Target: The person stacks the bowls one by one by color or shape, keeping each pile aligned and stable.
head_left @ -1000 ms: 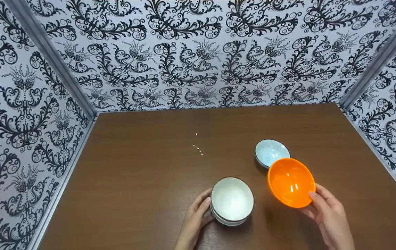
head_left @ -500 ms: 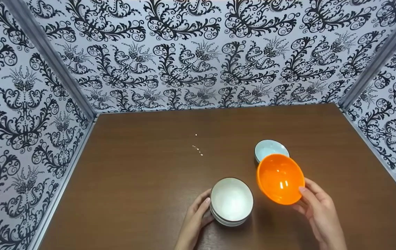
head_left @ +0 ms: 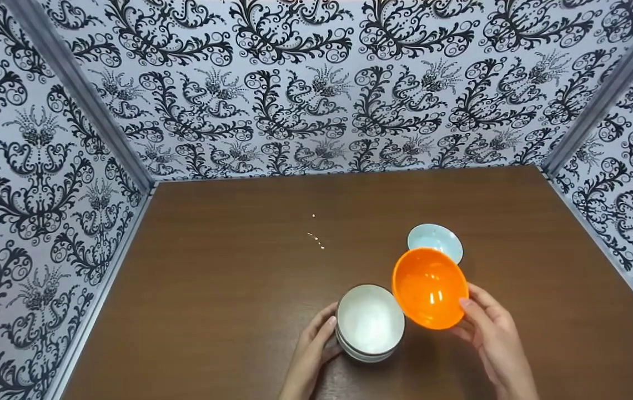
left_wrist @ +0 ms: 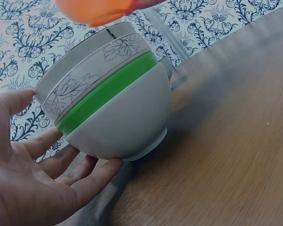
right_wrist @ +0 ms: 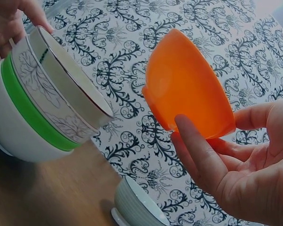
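Observation:
My left hand [head_left: 311, 347] holds the side of a stack of nested bowls [head_left: 371, 319], thumb at the top rim and fingers along the lower side. In the left wrist view a white bowl [left_wrist: 127, 117] is at the bottom, a green band [left_wrist: 108, 92] shows above it, then a bowl with leaf drawings [left_wrist: 78, 89]. Pinched in my right hand [head_left: 495, 336] is an orange bowl [head_left: 430, 289], raised and tilted just right of the stack. Its thumb lies at the rim and its fingers lie against the outside [right_wrist: 188, 94].
Behind the orange bowl stands a light blue bowl [head_left: 434, 238], partly covered by it in the head view. Small white specks [head_left: 316, 239] dot the brown table [head_left: 211, 278]. Patterned walls [head_left: 305, 100] enclose the back and both sides.
My right hand has carried the orange bowl leftward, closer to the stack, and it now covers part of the light blue bowl. The left hand and the stack have stayed in place.

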Demonstrator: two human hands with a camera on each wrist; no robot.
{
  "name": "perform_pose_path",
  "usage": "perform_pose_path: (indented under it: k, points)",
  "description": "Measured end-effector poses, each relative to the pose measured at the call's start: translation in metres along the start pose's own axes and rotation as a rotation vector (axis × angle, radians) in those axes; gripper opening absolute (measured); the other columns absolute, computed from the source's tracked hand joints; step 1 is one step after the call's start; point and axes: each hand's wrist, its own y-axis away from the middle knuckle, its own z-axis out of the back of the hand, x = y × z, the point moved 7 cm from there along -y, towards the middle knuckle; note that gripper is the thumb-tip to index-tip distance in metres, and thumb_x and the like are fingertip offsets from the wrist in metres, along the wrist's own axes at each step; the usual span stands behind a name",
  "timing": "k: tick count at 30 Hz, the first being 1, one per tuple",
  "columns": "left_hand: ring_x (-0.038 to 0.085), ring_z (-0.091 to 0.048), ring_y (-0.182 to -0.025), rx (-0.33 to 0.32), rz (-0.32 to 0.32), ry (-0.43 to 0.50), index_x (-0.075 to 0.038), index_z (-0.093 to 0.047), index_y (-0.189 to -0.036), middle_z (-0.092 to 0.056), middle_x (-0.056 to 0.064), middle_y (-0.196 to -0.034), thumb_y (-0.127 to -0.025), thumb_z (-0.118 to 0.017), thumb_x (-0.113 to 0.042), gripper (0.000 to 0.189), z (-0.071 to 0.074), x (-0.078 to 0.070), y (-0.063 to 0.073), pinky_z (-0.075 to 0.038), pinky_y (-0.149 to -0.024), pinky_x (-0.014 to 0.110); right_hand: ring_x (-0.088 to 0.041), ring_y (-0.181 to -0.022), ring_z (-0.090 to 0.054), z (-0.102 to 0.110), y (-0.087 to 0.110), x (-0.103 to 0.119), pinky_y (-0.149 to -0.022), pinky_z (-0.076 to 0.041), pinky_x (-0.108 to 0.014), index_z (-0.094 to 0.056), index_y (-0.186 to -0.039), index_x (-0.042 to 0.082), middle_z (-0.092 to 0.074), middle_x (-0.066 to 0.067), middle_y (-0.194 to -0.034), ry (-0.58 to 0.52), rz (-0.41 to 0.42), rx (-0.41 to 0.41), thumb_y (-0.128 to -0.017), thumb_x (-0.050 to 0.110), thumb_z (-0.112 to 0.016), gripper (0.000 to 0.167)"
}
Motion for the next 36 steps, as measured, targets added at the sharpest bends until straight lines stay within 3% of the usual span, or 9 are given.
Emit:
perform_pose_path:
  k: [8,15,23,28,36]
  points:
    - [0.029,-0.044,-0.14,-0.004,0.007,-0.001,0.001,-0.04,-0.15,-0.038,0.022,-0.156,-0.104,-0.05,-0.034,0.059,0.0,-0.001,0.001,-0.052,-0.103,0.043,-0.011,-0.091,-0.072,-0.011,-0.003,-0.007,-0.075,-0.062,-0.03,-0.066,-0.116,0.03,-0.071,0.008,-0.108,0.022,-0.018,0.037,-0.106,0.006,-0.043,0.034]
    - [0.03,-0.044,-0.141,0.009,0.016,0.014,0.001,-0.04,-0.149,-0.037,0.023,-0.157,-0.104,-0.051,-0.034,0.058,-0.001,-0.002,0.001,-0.052,-0.102,0.043,-0.01,-0.095,-0.07,-0.016,-0.002,-0.012,-0.076,-0.062,-0.031,-0.064,-0.115,0.03,-0.071,0.01,-0.108,0.125,-0.095,-0.045,-0.105,0.012,-0.048,0.026]
    - [0.029,-0.046,-0.139,0.004,0.013,0.014,0.002,-0.041,-0.149,-0.038,0.023,-0.156,-0.103,-0.051,-0.033,0.058,0.0,-0.001,0.0,-0.052,-0.102,0.044,-0.01,-0.095,-0.07,-0.019,-0.005,-0.021,-0.076,-0.062,-0.031,-0.053,-0.135,0.003,-0.071,0.011,-0.106,0.144,-0.128,-0.054,-0.105,0.01,-0.047,0.032]
    - [0.027,-0.047,-0.138,0.008,0.002,0.015,0.002,-0.04,-0.149,-0.038,0.023,-0.156,-0.104,-0.05,-0.031,0.057,-0.001,-0.002,0.001,-0.052,-0.103,0.044,-0.011,-0.094,-0.069,-0.022,-0.006,-0.024,-0.075,-0.062,-0.033,-0.048,-0.14,-0.004,-0.07,0.01,-0.106,0.154,-0.151,-0.084,-0.104,0.01,-0.048,0.038]
    - [0.023,-0.049,-0.135,0.026,-0.021,0.016,0.003,-0.039,-0.149,-0.04,0.023,-0.154,-0.104,-0.049,-0.031,0.056,-0.001,-0.002,0.001,-0.052,-0.103,0.043,-0.013,-0.091,-0.069,-0.026,-0.005,-0.026,-0.073,-0.062,-0.032,-0.06,-0.128,0.011,-0.071,0.007,-0.104,0.157,-0.145,-0.102,-0.103,0.008,-0.05,0.027]
